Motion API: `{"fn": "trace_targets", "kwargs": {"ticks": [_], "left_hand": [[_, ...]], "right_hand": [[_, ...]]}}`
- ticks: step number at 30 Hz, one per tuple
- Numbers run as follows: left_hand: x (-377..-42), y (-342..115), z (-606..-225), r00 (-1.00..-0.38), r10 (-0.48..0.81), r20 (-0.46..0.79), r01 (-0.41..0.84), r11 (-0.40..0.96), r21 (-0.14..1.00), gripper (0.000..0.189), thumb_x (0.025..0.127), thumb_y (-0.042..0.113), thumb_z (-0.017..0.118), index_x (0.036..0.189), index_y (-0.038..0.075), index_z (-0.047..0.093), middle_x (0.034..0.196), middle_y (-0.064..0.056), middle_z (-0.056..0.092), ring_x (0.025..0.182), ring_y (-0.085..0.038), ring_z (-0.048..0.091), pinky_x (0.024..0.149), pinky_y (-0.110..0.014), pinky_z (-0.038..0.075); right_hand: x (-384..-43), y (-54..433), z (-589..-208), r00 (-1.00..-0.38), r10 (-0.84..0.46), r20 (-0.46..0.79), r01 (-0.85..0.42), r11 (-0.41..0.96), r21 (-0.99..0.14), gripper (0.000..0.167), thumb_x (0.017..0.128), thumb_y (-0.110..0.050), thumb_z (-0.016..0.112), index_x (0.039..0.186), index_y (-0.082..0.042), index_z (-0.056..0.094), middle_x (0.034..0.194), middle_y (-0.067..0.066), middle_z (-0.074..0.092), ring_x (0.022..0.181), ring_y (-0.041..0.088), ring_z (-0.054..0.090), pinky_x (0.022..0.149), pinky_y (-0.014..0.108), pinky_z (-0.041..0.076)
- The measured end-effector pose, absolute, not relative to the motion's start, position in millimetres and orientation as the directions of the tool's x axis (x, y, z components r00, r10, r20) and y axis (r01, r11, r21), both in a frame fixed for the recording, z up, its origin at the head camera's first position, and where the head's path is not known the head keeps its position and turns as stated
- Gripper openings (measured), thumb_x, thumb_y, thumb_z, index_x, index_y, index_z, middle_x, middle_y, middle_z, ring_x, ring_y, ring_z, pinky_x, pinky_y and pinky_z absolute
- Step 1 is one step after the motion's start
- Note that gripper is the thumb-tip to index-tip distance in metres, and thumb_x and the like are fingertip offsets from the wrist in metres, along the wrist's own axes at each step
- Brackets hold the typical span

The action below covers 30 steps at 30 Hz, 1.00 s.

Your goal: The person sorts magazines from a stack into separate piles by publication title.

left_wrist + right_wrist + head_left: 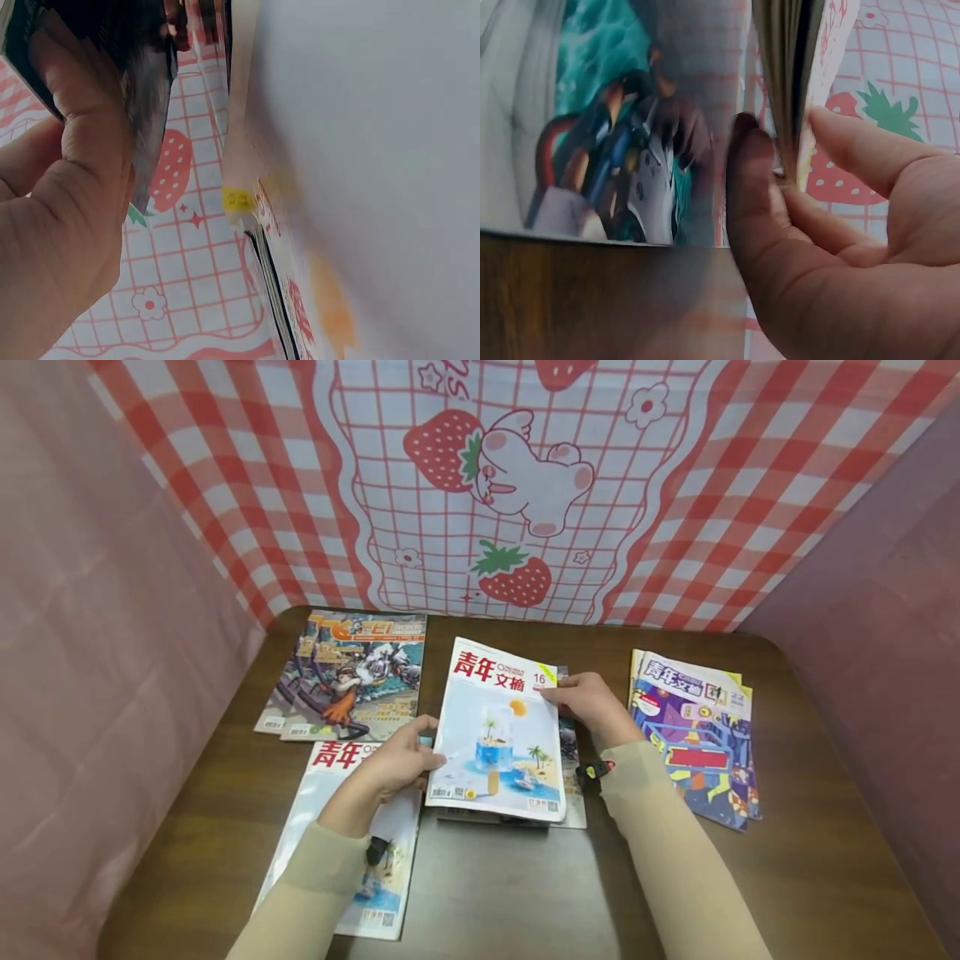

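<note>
My left hand (401, 760) grips the lower left edge of a white magazine (498, 735) with a beach and ice-pop cover, in the middle of the head view. At its upper right edge, my right hand (592, 702) pinches the same magazine, thumb on the cover. The right wrist view shows the page edges between the thumb and fingers (750, 180). Beneath the held magazine, another magazine (572, 777) with a darker cover sticks out at the right and bottom. A second white beach-cover magazine (382, 893) lies under my left forearm, partly hidden by it.
Overlapping magazines with a robot-and-monkey cover (367, 677) lie at the back left of the brown table (810, 860). Purple-covered magazines (697, 735) are stacked askew at the right. A red-checked strawberry cloth (495, 510) hangs behind, with pink curtains (97, 652) at the sides.
</note>
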State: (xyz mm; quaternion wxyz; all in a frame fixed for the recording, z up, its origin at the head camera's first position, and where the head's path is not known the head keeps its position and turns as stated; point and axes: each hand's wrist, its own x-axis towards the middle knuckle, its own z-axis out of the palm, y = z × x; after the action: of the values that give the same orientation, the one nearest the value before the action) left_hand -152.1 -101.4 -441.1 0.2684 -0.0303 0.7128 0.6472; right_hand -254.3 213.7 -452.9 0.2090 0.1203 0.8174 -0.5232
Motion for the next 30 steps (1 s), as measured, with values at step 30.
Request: {"fn": "trace_targets", "kwargs": {"ticks": [30], "left_hand": [[-117.5, -173.5, -419.8, -0.841, 0.347, -0.416, -0.325, 0.291, 0.900, 0.041, 0.091, -0.006, 0.061, 0.127, -0.005, 0.041, 0.072, -0.011, 0.064, 0.055, -0.016, 0.058, 0.047, -0.027, 0.048]], "right_hand": [[-229.4, 164.1, -430.8, -0.928, -0.238, -0.286, 0.213, 0.293, -0.932, 0.035, 0.096, -0.016, 0.073, 0.123, 0.005, 0.067, 0.111, 0.018, 0.068, 0.095, 0.035, 0.064, 0.090, 0.054, 0.053]]}}
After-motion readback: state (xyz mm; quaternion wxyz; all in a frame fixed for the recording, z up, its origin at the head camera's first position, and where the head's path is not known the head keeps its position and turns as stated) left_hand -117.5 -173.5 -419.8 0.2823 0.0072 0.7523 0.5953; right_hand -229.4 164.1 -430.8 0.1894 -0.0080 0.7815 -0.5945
